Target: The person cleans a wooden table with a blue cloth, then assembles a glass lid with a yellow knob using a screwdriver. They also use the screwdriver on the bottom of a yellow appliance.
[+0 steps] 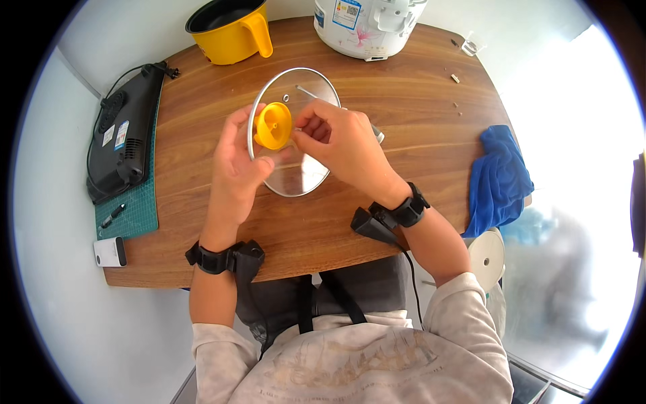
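My left hand (237, 158) grips a round clear glass lid (303, 176) with a metal rim, holding it tilted up above the table. A yellow lid knob (274, 126) lies against the lid near the left fingers, its hollow side with a central post facing me. Close to the knob's right side is my right hand (336, 138), thumb and forefinger pinched together; whatever they hold is too small to make out. A thin metal rod (307, 91) shows behind the lid, and a pale handle-like end (378, 135) shows past the right hand.
A yellow pot (232, 40) and a white rice cooker (363, 34) stand at the back. On the left, a black appliance (124, 135) rests on a green cutting mat (145, 212), near a pen (113, 215) and a white box-shaped device (110, 252). A blue cloth (498, 178) hangs over the right edge.
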Demonstrator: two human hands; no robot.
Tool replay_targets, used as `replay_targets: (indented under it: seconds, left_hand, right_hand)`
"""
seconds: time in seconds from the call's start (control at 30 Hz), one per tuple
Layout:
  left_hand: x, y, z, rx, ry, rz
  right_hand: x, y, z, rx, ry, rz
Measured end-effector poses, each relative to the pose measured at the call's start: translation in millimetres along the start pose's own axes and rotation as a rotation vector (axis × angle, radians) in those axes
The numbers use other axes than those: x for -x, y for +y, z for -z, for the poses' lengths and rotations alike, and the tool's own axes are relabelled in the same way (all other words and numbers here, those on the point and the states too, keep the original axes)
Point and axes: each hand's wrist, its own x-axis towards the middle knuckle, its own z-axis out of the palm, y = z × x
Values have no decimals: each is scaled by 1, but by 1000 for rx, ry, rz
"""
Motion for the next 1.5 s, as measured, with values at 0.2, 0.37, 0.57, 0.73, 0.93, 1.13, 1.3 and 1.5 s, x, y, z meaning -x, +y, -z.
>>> replay_targets:
  seconds: [0.2,0.37,0.57,0.73,0.93,1.13,1.3,1.5]
  left_hand:
    - [1,2,-3,104,59,20]
    - [0,-1,3,143,82,43]
    - [0,0,2,177,103,49]
    - [0,0,2,177,105,48]
    - [-1,-1,-1,147,110,66]
    - [-2,-1,0,179,166,68]
    - [-7,-2,5,175,268,140]
    - [-9,-4,12,176,336,145]
  right_hand:
    - [2,1,4,141,-2,87]
    - [4,2,-1,213,29,205]
    - [4,5,0,282,6,282]
    - [6,7,-4,291,23,312]
    - [6,7,-2,320,-12,328]
    - [5,7,0,347,-27,350]
    - [5,10,-2,343,-17,334]
    - [-1,17,4,314,120,320]
